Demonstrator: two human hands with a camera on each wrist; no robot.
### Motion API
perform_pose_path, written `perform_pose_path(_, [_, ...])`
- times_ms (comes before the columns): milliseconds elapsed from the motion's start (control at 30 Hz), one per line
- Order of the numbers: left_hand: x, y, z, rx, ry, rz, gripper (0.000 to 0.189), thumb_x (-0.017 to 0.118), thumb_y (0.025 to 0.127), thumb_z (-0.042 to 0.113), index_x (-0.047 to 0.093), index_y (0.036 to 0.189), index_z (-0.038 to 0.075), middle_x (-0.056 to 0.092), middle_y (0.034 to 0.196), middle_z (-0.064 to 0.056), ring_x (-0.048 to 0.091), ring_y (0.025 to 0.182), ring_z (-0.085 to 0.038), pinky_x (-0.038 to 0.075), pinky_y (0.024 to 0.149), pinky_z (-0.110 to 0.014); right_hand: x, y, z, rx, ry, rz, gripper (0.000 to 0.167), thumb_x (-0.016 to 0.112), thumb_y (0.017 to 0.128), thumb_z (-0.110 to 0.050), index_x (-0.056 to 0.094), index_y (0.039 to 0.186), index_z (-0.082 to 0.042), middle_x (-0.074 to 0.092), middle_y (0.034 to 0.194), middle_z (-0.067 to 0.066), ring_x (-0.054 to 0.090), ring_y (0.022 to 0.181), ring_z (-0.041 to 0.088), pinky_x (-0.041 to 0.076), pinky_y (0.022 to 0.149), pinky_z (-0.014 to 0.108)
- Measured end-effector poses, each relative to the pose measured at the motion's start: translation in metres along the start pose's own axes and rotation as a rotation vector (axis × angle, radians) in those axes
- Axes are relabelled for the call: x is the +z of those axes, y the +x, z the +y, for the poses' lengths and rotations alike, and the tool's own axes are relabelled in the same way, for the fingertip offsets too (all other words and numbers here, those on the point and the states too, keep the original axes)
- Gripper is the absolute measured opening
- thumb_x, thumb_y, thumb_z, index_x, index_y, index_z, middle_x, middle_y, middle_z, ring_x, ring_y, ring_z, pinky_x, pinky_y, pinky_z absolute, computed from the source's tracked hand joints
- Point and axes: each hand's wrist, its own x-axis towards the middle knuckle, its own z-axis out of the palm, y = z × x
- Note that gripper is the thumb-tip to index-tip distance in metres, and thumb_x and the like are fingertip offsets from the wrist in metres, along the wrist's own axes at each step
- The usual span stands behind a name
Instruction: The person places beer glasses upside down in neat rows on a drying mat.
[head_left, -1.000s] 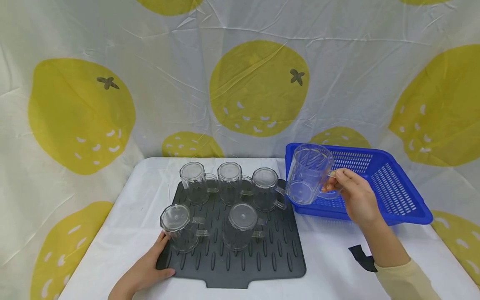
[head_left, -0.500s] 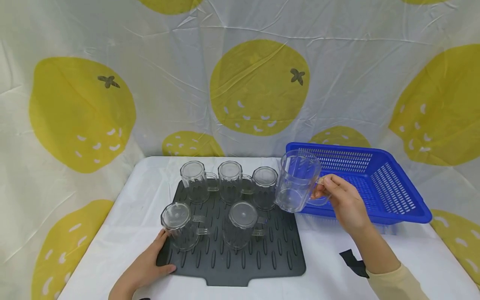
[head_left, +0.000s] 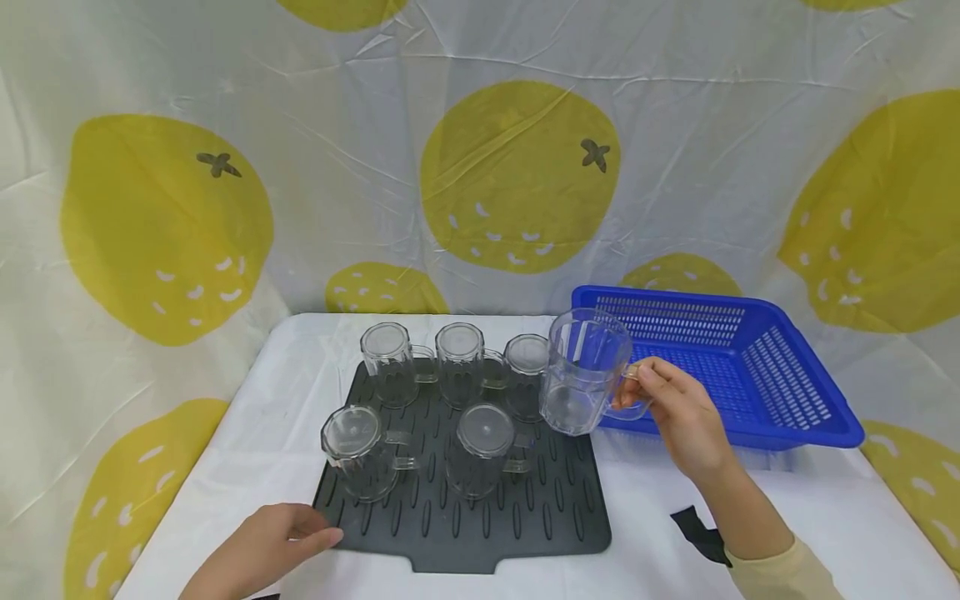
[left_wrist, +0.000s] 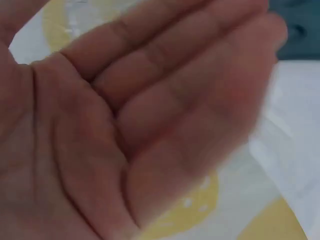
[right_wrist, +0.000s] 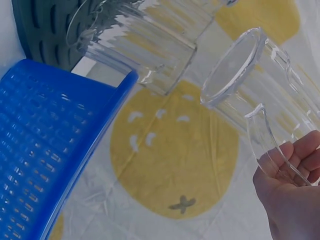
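My right hand [head_left: 686, 421] grips the handle of a clear glass mug [head_left: 581, 379], held mouth up and slightly tilted over the right edge of a dark grey ridged drying mat [head_left: 551, 529]. In the right wrist view, fingers and thumb wrap the handle of this mug [right_wrist: 280, 85]. Several similar mugs stand upside down on the mat: three across the back, among them a right one [head_left: 525, 358] partly hidden by the held mug, and a left mug [head_left: 358, 450] and a right mug [head_left: 483, 450] in front. My left hand [head_left: 258, 546] is at the mat's front left corner, fingers extended and holding nothing.
A blue plastic basket [head_left: 806, 375] with slotted walls stands behind my right hand, at the right of the white-covered table [head_left: 645, 533]. A cloth printed with yellow lemons [head_left: 517, 175] hangs behind the table. A black strap [head_left: 701, 533] dangles by my right wrist.
My right hand has brought the mug left and toward me, from over the basket to the mat's right edge. My left hand has slid back from the mat's left side.
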Motion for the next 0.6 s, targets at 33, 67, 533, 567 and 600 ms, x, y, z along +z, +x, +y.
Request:
perform_pose_path(33, [-0.002,-0.002,0.003,0.083,-0.047,-0.025,0.036,0.068,0.091,0.038,0.071,0.105,0.004,0.07,0.098,-0.002,0.065,0.09,-0.017,0.054,0.078,-0.039,0.001,0.0,-0.001,-0.005,0.001,-0.003,0.032,0.031,0.106,-0.004,0.059,0.09,-0.006,0.057,0.083,0.004,0.058,0.078,0.018,0.049,0.077,0.026])
perform_pose_path(67, [-0.004,-0.004,0.008,0.19,-0.096,-0.044,0.033,0.066,0.093,0.034,0.071,0.108,0.005,0.07,0.099,-0.003,0.066,0.09,-0.014,0.055,0.077,-0.036,0.001,-0.001,-0.001,-0.01,0.002,-0.007,0.032,0.031,0.106,-0.003,0.058,0.09,-0.006,0.057,0.083,0.004,0.058,0.078,0.018,0.049,0.077,0.026])
perform_pose_path(533, [0.005,0.039,0.129,0.859,-0.808,-0.414,0.049,0.045,0.104,0.009,0.031,0.151,0.001,0.049,0.142,-0.017,0.051,0.127,-0.027,0.043,0.102,-0.038,0.01,-0.008,-0.005,-0.079,0.018,-0.045,0.034,0.027,0.104,0.004,0.058,0.09,-0.001,0.056,0.085,0.005,0.057,0.078,0.018,0.049,0.074,0.026])
perform_pose_path(567, [0.006,0.043,0.138,0.819,-0.801,-0.414,0.051,0.045,0.105,0.014,0.029,0.152,0.004,0.047,0.145,-0.016,0.049,0.13,-0.026,0.042,0.103,-0.038,0.01,-0.008,-0.005,-0.087,0.025,-0.052,0.034,0.027,0.104,0.004,0.058,0.091,-0.001,0.056,0.085,0.005,0.057,0.078,0.018,0.049,0.074,0.026])
perform_pose_path(600, [0.006,0.047,0.146,0.766,-0.797,-0.418,0.053,0.045,0.105,0.019,0.028,0.154,0.007,0.045,0.147,-0.015,0.047,0.132,-0.026,0.041,0.104,-0.037,0.011,-0.008,-0.005,-0.093,0.032,-0.055,0.034,0.026,0.103,0.004,0.058,0.091,0.0,0.056,0.086,0.005,0.056,0.078,0.018,0.049,0.074,0.026])
